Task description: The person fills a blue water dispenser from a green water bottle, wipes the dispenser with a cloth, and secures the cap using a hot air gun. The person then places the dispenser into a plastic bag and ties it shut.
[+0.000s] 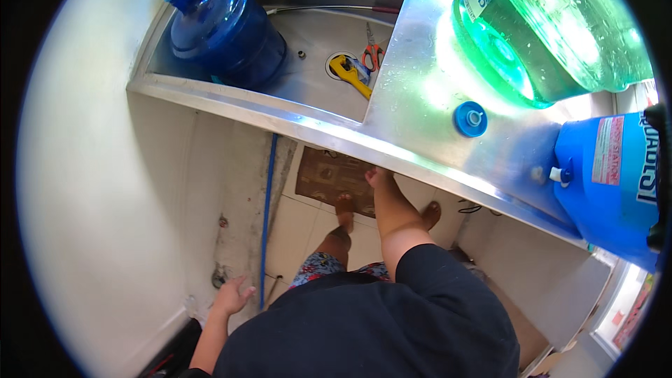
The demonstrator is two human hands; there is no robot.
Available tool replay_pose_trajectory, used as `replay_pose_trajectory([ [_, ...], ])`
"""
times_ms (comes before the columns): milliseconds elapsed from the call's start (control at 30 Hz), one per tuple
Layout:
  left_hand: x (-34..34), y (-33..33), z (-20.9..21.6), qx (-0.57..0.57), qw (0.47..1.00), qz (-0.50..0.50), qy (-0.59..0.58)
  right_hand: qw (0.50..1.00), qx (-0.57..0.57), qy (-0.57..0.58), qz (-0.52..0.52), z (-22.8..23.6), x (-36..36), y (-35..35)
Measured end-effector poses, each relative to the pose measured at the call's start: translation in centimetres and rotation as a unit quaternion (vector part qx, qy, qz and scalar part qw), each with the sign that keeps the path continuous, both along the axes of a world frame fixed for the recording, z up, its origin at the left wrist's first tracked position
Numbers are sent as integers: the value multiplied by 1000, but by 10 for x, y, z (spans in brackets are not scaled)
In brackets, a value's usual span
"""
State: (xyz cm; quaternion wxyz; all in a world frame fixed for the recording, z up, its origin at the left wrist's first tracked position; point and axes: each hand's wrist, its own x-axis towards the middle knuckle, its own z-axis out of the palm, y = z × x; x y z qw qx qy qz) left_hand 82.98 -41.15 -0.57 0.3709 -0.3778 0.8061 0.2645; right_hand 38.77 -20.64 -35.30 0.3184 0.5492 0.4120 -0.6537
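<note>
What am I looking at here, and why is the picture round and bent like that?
There is no machine here. The picture comes from a wide fisheye camera worn on a person's head, looking down, so straight edges curve near the rim. The dark shirt at the bottom is the person's own body.

The right hand reaches up to the front edge of a steel counter; whether it grips is hard to tell. The left hand hangs open by the wall, holding nothing.

In the sink stand a dark blue water jug, a yellow tool and scissors. On the counter lie a green jug on its side, a small blue cap and a blue container.
</note>
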Motion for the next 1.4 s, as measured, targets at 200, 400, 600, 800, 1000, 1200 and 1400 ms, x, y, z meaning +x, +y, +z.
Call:
replay_pose_trajectory([
  [200,-94,-6,0,28,985,-110,130,940,159,203,224,90,21,43],
  [400,-245,28,42,94,904,-225,350,926,-2,377,14,306,33,184],
  [600,-365,107,119,205,788,-308,492,760,40,648,-10,582,13,296],
  [800,-424,209,186,277,708,-316,568,307,617,630,358,752,-61,334],
  [1000,-455,268,228,277,664,-336,608,251,559,536,580,801,-179,324],
  [1200,-464,286,225,325,684,-221,615,240,485,599,590,798,-181,314],
  [1400,-473,266,221,352,734,-169,555,113,660,708,223,689,-93,351],
])
